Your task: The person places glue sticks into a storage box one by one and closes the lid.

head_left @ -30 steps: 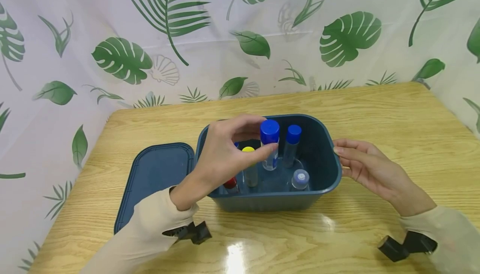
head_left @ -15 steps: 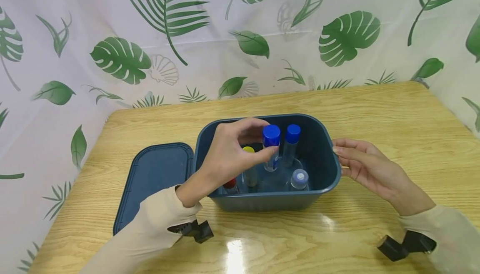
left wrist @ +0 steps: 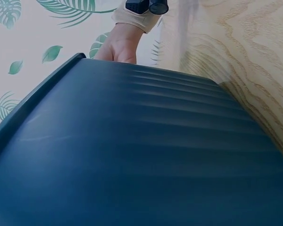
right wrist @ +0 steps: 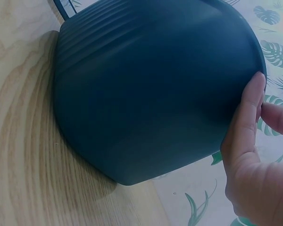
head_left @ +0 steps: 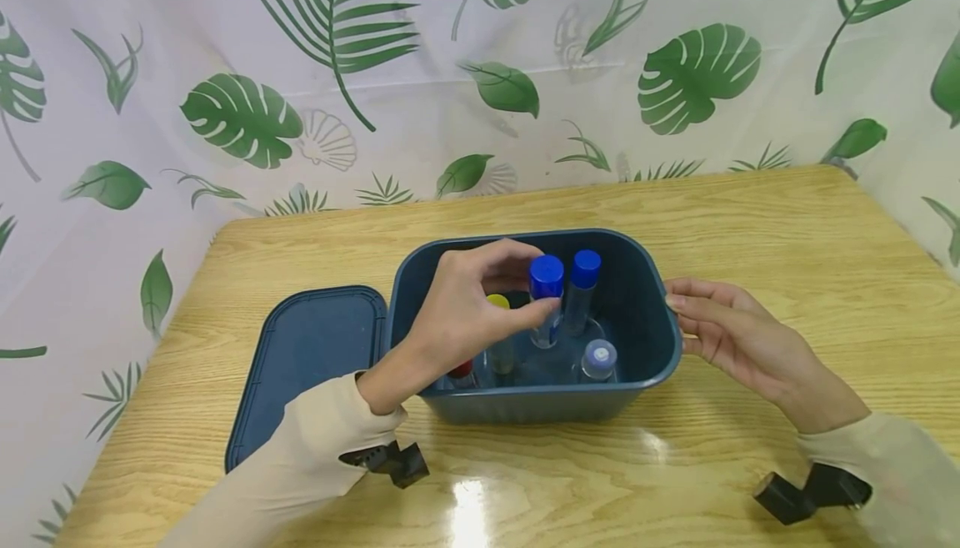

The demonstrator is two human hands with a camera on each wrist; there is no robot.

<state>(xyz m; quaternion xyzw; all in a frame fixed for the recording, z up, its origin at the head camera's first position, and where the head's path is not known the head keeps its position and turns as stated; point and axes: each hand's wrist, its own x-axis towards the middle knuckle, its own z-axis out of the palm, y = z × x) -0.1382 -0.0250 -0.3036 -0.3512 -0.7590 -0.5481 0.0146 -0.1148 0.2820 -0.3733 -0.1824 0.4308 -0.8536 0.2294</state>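
In the head view my left hand point(head_left: 472, 298) reaches into a dark blue plastic bin point(head_left: 525, 404). Its thumb and fingers grip a clear bottle with a blue cap point(head_left: 547, 277), held upright inside the bin. Close behind it stands a slimmer clear tube with a blue cap point(head_left: 586, 270). My right hand point(head_left: 738, 339) touches the bin's right end near the rim, fingers outside. In the right wrist view, the thumb of that hand point(right wrist: 254, 179) lies against the bin's outer wall point(right wrist: 146, 103). Only the bin's outside point(left wrist: 141, 141) and my right hand point(left wrist: 117, 49) show in the left wrist view.
Inside the bin are a yellow-capped tube point(head_left: 501, 354), a red-capped one point(head_left: 461, 369) and a pale purple-capped bottle point(head_left: 599, 357). A flat blue lid point(head_left: 322, 331) lies left of the bin on the wooden table point(head_left: 787, 231). A leaf-print cloth point(head_left: 420, 89) hangs behind.
My left hand has moved slightly right and down with the blue-capped bottle, now lower in the bin and nearer the slim blue-capped tube. The right hand has stayed at the bin's end.
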